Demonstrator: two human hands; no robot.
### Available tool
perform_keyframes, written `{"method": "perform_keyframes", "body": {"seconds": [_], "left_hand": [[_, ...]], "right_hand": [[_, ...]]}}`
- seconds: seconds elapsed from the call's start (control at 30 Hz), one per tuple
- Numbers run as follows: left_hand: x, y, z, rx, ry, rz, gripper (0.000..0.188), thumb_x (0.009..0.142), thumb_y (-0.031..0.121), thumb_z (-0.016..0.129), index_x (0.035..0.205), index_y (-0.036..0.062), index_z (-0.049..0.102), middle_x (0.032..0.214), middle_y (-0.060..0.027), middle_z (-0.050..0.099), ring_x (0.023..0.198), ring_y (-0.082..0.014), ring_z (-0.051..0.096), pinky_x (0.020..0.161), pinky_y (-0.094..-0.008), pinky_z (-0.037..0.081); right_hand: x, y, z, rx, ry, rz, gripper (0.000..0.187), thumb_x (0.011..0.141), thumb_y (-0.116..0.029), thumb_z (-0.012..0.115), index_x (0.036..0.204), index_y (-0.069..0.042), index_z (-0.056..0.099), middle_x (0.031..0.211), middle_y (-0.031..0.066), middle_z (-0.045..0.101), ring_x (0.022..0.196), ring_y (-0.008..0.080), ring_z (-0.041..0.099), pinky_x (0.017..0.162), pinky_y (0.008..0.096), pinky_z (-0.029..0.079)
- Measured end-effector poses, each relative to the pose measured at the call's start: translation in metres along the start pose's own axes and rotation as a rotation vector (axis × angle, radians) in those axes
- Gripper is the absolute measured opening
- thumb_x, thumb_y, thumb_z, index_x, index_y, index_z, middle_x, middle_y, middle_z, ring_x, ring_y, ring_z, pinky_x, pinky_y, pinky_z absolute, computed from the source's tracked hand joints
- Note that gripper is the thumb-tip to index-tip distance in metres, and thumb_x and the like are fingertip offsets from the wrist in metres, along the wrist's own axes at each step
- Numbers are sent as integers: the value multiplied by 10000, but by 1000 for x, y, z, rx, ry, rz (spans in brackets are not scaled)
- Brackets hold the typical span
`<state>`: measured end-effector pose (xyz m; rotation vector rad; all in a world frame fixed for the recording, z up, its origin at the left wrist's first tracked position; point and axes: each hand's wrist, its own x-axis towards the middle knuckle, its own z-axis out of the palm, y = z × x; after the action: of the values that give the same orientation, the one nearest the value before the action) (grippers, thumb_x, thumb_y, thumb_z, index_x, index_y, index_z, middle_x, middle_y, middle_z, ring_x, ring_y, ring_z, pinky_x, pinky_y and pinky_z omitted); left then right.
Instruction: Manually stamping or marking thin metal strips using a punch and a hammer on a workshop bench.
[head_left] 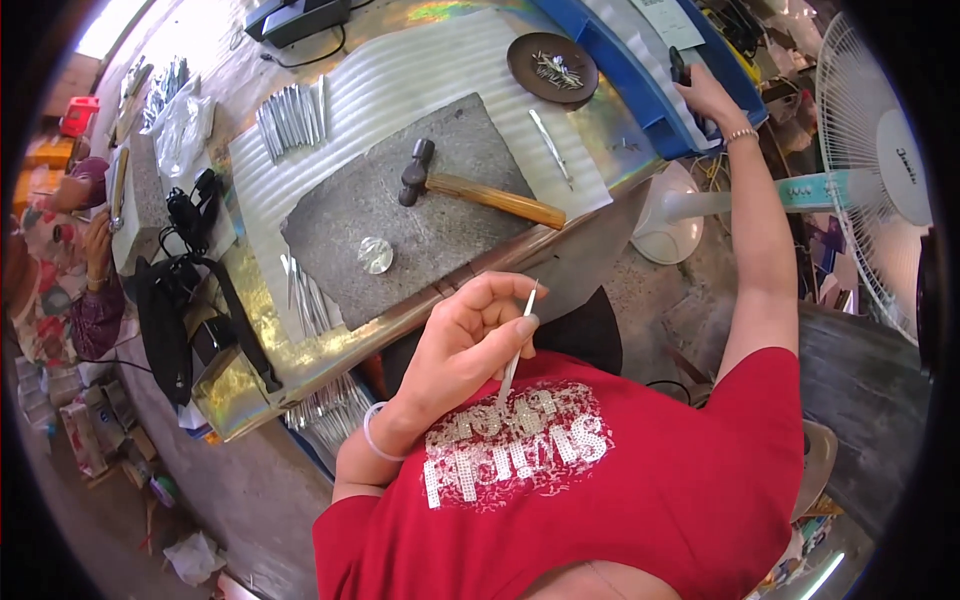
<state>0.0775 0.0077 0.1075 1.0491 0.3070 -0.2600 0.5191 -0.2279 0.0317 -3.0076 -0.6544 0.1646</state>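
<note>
My left hand [470,335] is closed, pinching slim silver tweezers [512,370] between thumb and fingers in front of my red shirt, the pointed end upward. My right arm stretches out to the far right, where my right hand [708,98] is closed around a black-handled tool [680,68] at the blue bin [640,100]; the tool's working end is hard to make out. On the table, a hammer [490,198] with a wooden handle rests across a grey stone slab [440,250]. A clear round piece [376,255] sits on the slab's near left part.
Several silver tweezers [292,120] lie on white foam sheet, with more [305,295] by the slab. One pair [549,148] lies near a brown dish [553,68] of small metal pieces. A fan [880,180] stands right. Another person's hand [98,245] shows left.
</note>
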Motion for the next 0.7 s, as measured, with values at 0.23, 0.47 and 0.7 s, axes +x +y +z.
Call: {"method": "perform_keyframes", "body": {"seconds": [0.23, 0.47, 0.7], "left_hand": [[8, -3, -6, -35, 11, -8, 251, 906, 80, 540, 1135, -9, 489, 710, -5, 574, 555, -13, 471, 473, -154, 343], [16, -6, -15, -124, 4, -33, 232, 906, 68, 534, 1119, -12, 492, 732, -11, 576, 623, -32, 513, 540, -162, 386], [25, -9, -24, -176, -23, -41, 213, 915, 61, 505, 1111, -20, 489, 753, -26, 575, 685, -71, 545, 626, -201, 436]], "right_hand": [[28, -2, 15, -27, 13, 24, 489, 802, -281, 589, 1067, 108, 457, 1016, 339, 568, 1000, 444, 554, 863, 427, 444], [30, 38, -2, 1001, -57, 289, 406, 780, -313, 571, 947, 56, 598, 874, 181, 654, 698, 228, 649, 633, 356, 543], [-80, 9, -75, 2252, -492, -331, 575, 886, -173, 536, 1280, 170, 296, 1249, 254, 439, 1119, 285, 467, 884, 385, 465]]}}
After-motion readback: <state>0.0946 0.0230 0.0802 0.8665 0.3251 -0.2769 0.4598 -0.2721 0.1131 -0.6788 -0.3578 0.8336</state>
